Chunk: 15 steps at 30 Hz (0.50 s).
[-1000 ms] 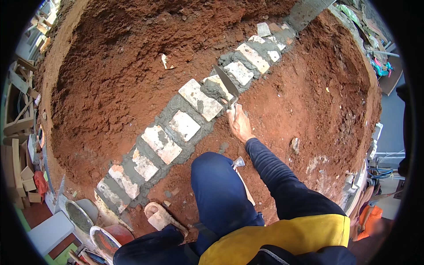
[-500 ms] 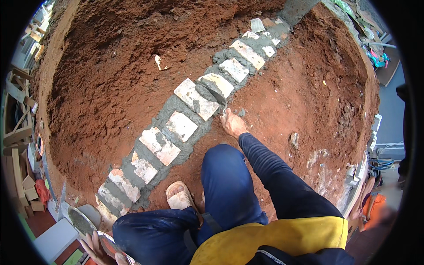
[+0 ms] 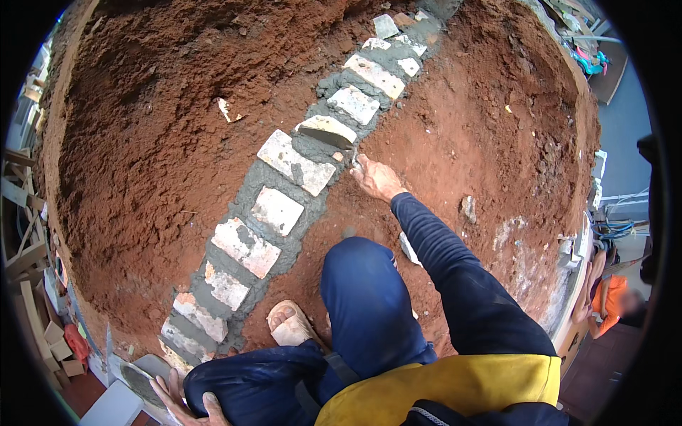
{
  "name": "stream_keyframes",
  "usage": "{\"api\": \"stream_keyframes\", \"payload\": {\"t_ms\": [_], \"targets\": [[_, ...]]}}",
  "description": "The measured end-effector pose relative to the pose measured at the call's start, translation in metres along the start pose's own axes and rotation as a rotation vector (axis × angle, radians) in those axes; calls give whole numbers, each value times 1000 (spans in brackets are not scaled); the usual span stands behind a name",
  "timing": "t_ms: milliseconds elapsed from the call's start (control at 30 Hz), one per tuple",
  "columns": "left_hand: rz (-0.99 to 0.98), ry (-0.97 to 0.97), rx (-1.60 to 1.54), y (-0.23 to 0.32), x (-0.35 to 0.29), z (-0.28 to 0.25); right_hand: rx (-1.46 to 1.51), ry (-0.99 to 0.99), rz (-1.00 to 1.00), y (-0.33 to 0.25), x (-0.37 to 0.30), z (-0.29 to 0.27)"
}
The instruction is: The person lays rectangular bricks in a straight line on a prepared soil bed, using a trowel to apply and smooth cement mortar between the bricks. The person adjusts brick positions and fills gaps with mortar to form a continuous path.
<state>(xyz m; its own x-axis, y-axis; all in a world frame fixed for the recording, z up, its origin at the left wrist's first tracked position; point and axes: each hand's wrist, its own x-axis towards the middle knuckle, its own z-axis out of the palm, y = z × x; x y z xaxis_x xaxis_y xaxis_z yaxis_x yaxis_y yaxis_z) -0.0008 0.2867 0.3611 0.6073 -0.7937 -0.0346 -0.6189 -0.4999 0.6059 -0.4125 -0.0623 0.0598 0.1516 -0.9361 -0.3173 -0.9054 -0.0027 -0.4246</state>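
Note:
My right hand [image 3: 376, 177] is closed round the handle of a trowel, whose grey blade [image 3: 323, 137] lies tilted against a pale brick [image 3: 328, 129] in the middle of a mortared row. Wet grey mortar [image 3: 312, 150] fills the gap between that brick and the larger whitish brick [image 3: 295, 162] to its left. My left hand [image 3: 188, 405] is low at the left by my bent knee, fingers spread and apparently empty. Close beside it sits a round pan [image 3: 138, 376] with grey mortar, partly covered by the hand.
Rough red soil [image 3: 163, 128] rises as a bank behind the row. A pale stone [image 3: 469, 208] lies on the earth at right, another [image 3: 409, 248] beside my right forearm. My sandalled foot [image 3: 291, 323] is near the row. Wooden offcuts [image 3: 35, 319] lie far left; a person in orange [image 3: 611, 305] is far right.
The view has shifted, so the brick row appears further left and lower. The trowel blade has turned flatter against the pale brick. My left hand has moved nearer my knee.

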Motion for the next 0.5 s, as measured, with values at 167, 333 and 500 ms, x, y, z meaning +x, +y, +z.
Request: {"api": "stream_keyframes", "payload": {"t_ms": [167,333,500], "targets": [[-38,-13,-8,6,1,-2,18,95,180,18,29,-20],[-80,-5,42,13,2,-2,24,207,38,10,25,-22],[-53,6,119,16,1,-4,30,-32,-46,-14,6,5]]}}
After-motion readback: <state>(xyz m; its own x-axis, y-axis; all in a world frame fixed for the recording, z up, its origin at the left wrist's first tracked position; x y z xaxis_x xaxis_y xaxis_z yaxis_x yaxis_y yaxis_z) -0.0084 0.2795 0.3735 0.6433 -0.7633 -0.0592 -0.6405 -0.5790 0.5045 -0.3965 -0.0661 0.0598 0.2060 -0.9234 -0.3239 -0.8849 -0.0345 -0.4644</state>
